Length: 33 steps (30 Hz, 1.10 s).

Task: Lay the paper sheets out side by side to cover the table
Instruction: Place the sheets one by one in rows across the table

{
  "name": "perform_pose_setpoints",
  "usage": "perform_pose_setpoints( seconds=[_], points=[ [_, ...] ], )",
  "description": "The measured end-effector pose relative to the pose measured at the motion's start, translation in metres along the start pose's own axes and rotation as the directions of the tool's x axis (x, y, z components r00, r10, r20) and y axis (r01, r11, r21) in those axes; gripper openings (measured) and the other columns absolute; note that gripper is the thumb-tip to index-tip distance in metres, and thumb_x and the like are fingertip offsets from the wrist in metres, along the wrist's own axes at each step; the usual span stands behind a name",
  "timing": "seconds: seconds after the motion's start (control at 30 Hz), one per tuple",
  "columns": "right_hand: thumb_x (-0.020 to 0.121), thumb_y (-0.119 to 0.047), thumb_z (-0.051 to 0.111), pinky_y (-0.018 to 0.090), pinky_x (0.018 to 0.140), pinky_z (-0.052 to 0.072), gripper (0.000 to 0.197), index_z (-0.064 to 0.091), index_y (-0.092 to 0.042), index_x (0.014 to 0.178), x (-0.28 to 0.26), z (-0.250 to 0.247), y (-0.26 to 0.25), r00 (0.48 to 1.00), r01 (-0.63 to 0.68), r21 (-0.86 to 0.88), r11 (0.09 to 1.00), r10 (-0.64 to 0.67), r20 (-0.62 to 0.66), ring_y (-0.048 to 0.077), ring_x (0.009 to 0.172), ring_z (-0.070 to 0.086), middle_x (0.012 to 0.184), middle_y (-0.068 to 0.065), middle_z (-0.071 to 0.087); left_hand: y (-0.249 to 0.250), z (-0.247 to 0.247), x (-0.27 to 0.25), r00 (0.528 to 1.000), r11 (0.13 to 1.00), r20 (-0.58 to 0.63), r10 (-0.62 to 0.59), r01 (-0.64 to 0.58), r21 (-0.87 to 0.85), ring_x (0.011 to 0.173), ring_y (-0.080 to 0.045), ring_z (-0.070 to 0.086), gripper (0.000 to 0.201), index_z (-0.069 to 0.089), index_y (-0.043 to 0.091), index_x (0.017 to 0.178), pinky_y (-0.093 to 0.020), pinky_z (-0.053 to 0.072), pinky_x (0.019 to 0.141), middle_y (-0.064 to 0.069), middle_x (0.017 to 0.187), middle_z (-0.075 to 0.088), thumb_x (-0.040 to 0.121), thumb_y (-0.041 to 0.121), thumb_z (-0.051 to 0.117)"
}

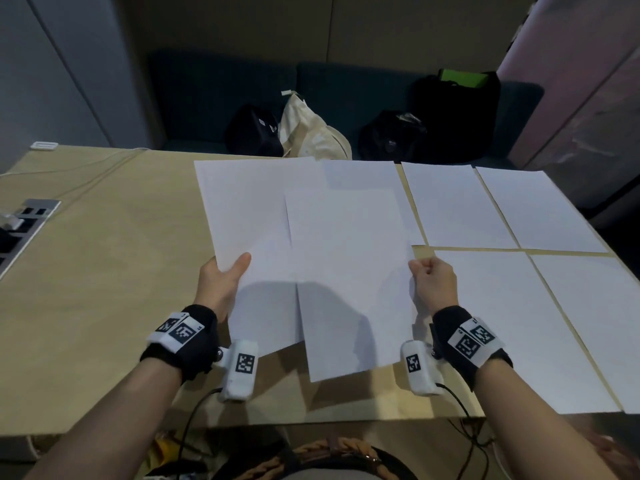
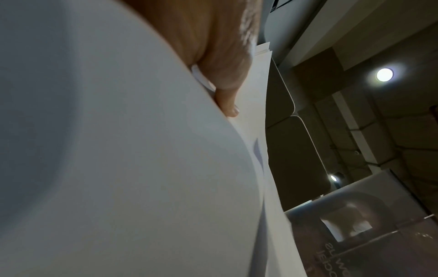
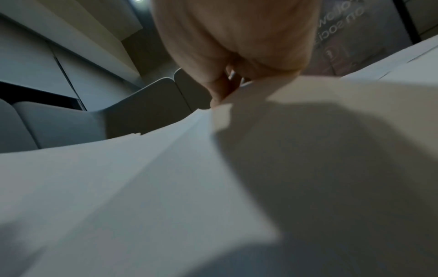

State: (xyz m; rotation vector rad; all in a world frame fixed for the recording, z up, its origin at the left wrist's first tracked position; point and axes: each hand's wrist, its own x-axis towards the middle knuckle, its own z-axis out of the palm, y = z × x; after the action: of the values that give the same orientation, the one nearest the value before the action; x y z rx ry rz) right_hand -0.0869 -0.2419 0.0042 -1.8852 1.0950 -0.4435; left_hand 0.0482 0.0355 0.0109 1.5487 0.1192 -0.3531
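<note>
Held sheets point(image 1: 311, 258): fanned above the table point(image 1: 104, 289), left hand point(image 1: 221, 278) gripping one edge, right hand point(image 1: 434, 282) pinching the other. Laid sheets point(image 1: 519, 244): four, side by side toward the table's right edge.

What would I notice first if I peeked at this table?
Both hands holding white paper up over the middle of the table: the left hand grips a stack of sheets, the right hand pinches one sheet. Four laid sheets already cover the right side.
</note>
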Motion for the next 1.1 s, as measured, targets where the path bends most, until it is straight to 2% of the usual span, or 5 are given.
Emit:
perform_pose_setpoints(
  seconds=[0.17,0.53,0.7,0.93,1.1],
  points=[
    [0.094,-0.015,0.052,0.026,0.077,0.035,0.015,0.057,-0.001,0.090,-0.013,-0.023,0.044,0.995,-0.095,-0.138,0.986,0.095,-0.008,0.033,0.104,0.058,0.095,0.019,0.061,-0.003,-0.011,-0.009,0.997,0.997,-0.056,0.052,-0.049,0.052,0.101,-0.020,0.055,0.036,0.053,-0.003,0.124,-0.027,0.040,0.087,-0.008,0.115,0.057,0.091,0.010,0.056],
    [0.094,-0.001,0.039,0.034,0.070,0.039,0.014,0.046,0.000,0.107,-0.027,-0.032,0.064,0.987,-0.154,-0.210,0.965,0.140,-0.081,0.035,0.084,0.054,0.108,0.028,0.060,-0.009,-0.030,-0.028,0.996,0.999,-0.089,0.019,-0.016,0.033,0.104,-0.020,0.054,0.039,0.050,-0.003,0.127,-0.029,0.040,0.089,-0.016,0.127,0.057,0.091,0.009,0.055],
    [0.089,0.008,0.037,0.035,0.083,0.043,0.027,0.058,0.005,0.106,-0.025,-0.032,0.068,0.997,-0.079,-0.334,0.939,0.069,-0.040,0.039,0.103,0.057,0.120,0.027,0.053,-0.010,-0.046,-0.033,0.992,1.000,-0.126,-0.011,0.011,0.000,0.103,-0.022,0.055,0.039,0.051,-0.002,0.127,-0.031,0.041,0.090,-0.010,0.120,0.057,0.091,0.011,0.056],
    [0.091,-0.021,0.051,0.046,0.099,0.037,0.029,0.057,-0.004,0.114,-0.036,-0.021,0.057,0.994,-0.098,-0.555,0.826,0.106,-0.019,0.038,0.119,0.039,0.125,0.019,0.040,-0.013,-0.043,-0.037,0.994,0.998,-0.095,-0.056,0.055,-0.020,0.099,-0.025,0.058,0.036,0.053,0.001,0.124,-0.034,0.043,0.086,-0.010,0.113,0.060,0.090,0.012,0.057],
    [0.089,-0.024,0.055,0.042,0.105,0.032,0.037,0.054,-0.013,0.124,-0.050,-0.022,0.048,0.977,0.172,-0.620,0.766,-0.049,0.210,0.031,0.127,0.035,0.135,0.012,0.037,-0.015,-0.036,-0.033,0.994,0.997,-0.080,-0.071,0.070,-0.019,0.100,-0.026,0.058,0.036,0.054,-0.001,0.123,-0.035,0.044,0.087,-0.012,0.115,0.060,0.090,0.011,0.058]
  ],
)
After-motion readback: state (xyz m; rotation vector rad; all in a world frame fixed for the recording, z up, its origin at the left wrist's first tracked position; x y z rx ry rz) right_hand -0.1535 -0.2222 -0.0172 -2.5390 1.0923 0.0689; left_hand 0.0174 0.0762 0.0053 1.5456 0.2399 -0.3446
